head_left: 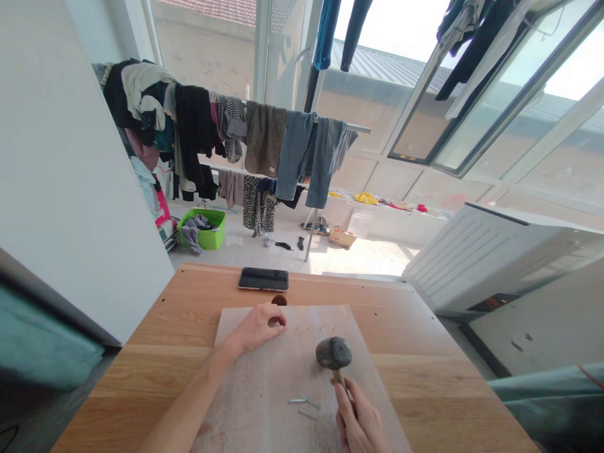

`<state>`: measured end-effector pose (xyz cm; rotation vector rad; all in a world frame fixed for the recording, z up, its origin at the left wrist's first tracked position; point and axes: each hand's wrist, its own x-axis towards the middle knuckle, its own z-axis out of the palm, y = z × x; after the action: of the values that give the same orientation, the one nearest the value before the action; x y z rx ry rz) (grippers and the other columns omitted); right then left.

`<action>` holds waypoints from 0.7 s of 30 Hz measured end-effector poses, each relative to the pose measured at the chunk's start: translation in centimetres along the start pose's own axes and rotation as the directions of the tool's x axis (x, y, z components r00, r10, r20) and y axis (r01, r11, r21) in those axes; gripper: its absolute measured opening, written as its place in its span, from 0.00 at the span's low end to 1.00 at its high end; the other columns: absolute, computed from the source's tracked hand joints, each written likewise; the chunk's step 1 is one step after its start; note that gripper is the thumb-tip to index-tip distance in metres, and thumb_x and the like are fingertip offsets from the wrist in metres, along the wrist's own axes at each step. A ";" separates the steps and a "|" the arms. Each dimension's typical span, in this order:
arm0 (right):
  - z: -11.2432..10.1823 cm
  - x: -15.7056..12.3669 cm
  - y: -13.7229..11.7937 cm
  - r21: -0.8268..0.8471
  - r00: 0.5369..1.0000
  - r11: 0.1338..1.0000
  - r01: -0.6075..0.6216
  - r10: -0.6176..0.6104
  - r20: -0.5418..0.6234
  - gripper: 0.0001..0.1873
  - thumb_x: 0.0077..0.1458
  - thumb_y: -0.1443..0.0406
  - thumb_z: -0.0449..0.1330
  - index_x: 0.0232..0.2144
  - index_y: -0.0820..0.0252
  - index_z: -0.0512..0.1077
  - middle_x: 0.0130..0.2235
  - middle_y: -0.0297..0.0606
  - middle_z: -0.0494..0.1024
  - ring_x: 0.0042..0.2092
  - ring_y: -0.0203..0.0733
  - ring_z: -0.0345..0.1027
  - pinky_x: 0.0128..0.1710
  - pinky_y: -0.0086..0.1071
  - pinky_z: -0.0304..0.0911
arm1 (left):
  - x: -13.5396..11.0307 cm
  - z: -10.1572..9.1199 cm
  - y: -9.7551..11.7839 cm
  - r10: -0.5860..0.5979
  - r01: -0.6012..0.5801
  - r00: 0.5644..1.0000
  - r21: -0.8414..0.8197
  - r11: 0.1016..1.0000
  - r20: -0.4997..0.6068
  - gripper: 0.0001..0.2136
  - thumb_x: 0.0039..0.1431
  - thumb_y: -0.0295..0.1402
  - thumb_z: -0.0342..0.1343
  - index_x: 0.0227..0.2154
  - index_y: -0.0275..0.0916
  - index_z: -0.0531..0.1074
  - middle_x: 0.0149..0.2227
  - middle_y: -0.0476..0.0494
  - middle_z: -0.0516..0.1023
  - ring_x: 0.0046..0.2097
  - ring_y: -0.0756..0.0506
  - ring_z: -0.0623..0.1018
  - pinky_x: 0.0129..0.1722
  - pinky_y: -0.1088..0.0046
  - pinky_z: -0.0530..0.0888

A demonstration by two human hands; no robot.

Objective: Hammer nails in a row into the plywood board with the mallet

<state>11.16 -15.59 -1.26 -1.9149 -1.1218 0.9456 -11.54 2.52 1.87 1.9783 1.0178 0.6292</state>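
A pale grey board (264,384) lies on a wooden table (155,340). My left hand (258,327) rests near the board's far edge, fingers curled in a pinch; what they hold is too small to name. A row of small nails (315,328) stands in the board just right of it. My right hand (361,421) grips the wooden handle of a hammer (334,353), whose dark head hovers over the board's middle. Loose nails (302,406) lie on the board left of the right hand.
A black phone (263,279) lies at the table's far edge. Beyond are a drying rack with clothes (264,145), a green basket (205,229) on the floor, a white radiator-like panel (491,258) at right, and a white wall (61,189) at left.
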 end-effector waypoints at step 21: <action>4.0 2.1 -7.5 -0.252 0.947 0.913 0.320 -0.306 0.094 0.28 0.67 0.46 0.44 0.44 0.56 0.76 0.26 0.39 0.77 0.30 0.47 0.75 0.29 0.31 0.63 | 0.5 1.0 -1.4 0.086 -0.089 0.994 -0.047 0.995 -0.065 0.07 0.45 0.21 0.57 0.23 0.37 0.78 0.27 0.49 0.71 0.34 0.48 0.70 0.36 0.76 0.65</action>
<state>5.68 -10.06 2.70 -1.8433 -1.5992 0.6977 -11.14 3.03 0.25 1.9792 0.9478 0.7625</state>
